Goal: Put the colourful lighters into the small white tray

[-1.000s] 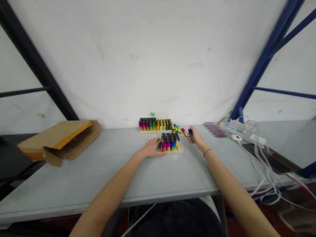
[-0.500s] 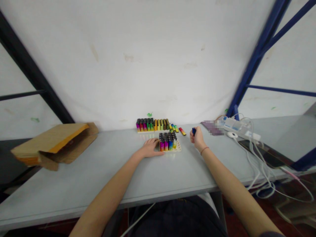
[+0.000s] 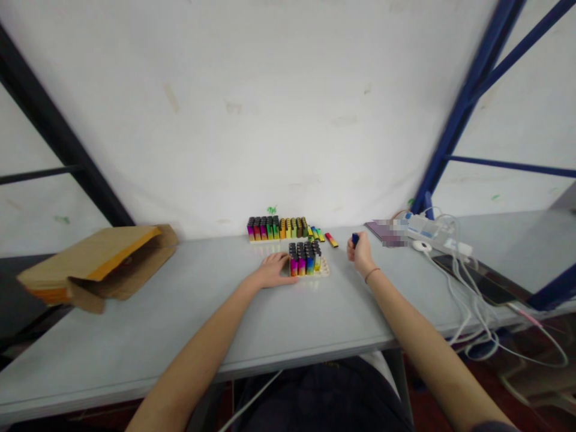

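Lighters [image 3: 302, 261], disposable, are standing upright in rows in a cream pegged tray [image 3: 323, 273] on a grey surface [image 3: 189, 315], their bodies shading from pink through green to blue beneath dark tops.

Left hand [image 3: 272, 270]: open, lying palm down on the surface, its fingers just beside the tray's left edge.

Right hand [image 3: 361, 255]: closed, gripping a single lighter [image 3: 355, 240] upright, with its dark blue end showing above the fist, near the tray's right side. A thin bracelet [image 3: 371, 275] is circling the wrist.

Second tray [image 3: 261, 240]: sitting farther back, carrying a long block of upright lighters [image 3: 276, 228] running from magenta and green to yellow and brown.

Loose lighters [image 3: 317, 233]: lying at that block's right end, with a red-and-yellow lighter [image 3: 331, 240] lying apart from them.

Also on the surface: an opened cardboard mailer [image 3: 99, 267] at far left, a pixelated flat object [image 3: 387, 234], a white power strip [image 3: 438, 228], and a phone [image 3: 477, 279] crossed by white cables [image 3: 468, 306].

Behind: a white wall [image 3: 270, 108] is rising between black [image 3: 58, 138] and blue metal frames [image 3: 454, 150].
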`<action>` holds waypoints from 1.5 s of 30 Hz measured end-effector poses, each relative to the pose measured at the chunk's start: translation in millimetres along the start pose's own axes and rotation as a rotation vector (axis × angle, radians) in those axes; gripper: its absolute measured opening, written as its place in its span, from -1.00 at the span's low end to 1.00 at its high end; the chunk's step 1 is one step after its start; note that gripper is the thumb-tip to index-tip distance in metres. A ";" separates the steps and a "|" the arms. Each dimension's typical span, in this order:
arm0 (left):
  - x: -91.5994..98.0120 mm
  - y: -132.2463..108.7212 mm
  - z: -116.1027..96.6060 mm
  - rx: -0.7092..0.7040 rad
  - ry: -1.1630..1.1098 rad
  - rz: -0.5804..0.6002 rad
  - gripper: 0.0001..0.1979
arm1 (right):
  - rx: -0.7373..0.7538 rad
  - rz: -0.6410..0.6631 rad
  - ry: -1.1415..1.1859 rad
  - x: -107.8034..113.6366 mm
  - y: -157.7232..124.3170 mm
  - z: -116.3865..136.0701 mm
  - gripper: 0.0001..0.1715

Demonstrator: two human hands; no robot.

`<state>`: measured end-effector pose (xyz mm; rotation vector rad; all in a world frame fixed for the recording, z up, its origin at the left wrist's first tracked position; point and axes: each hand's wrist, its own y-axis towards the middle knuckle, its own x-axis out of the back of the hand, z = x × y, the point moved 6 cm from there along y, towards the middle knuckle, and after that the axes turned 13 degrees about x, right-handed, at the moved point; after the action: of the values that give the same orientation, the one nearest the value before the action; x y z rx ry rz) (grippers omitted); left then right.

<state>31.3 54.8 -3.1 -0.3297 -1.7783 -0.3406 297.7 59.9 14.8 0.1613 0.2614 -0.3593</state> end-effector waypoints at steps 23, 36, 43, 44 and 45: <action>4.6 -3.8 -6.6 0.011 -0.018 0.012 -0.21 | 0.401 0.787 -0.440 -39.7 -48.0 32.0 -0.68; 2.7 -2.6 -5.5 0.005 -0.017 0.019 -0.19 | 0.487 0.820 -0.409 -49.2 -52.8 24.8 -0.52; 3.0 -2.6 -4.8 0.015 -0.012 0.023 -0.16 | 0.737 0.456 -0.847 -20.7 -15.2 24.2 -0.62; 2.7 -2.3 -4.3 0.016 -0.013 0.024 -0.16 | 0.768 0.444 -0.954 -18.7 -9.6 19.0 -0.60; 2.5 -2.1 -3.9 0.017 -0.015 0.025 -0.16 | 0.782 0.465 -1.050 -18.5 -4.9 12.0 -0.55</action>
<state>33.4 51.5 0.1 -0.3431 -1.7897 -0.3058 281.9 58.9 30.8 0.7526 -0.9635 -0.0294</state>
